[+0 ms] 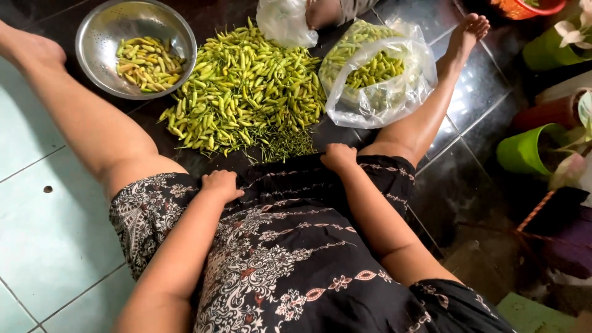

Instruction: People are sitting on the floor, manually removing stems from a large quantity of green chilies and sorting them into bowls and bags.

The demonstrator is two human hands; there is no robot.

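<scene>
I sit on the floor with my legs spread. A big heap of green-yellow chillies (246,86) lies on the dark tiles between them, with a small pile of plucked stems (280,145) at its near edge. My left hand (221,184) rests curled on the hem of my dark patterned dress (277,246). My right hand (338,156) is curled on the hem too, just behind the stems. Neither hand shows anything in its fingers. A metal colander (98,37) at the upper left holds some chillies.
A clear plastic bag (394,92) of chillies lies open by my right leg; a white bag (285,21) sits behind the heap. Green pots (524,151) with plants stand at the right. Another person's limb shows at the top edge. Pale tiles lie to the left.
</scene>
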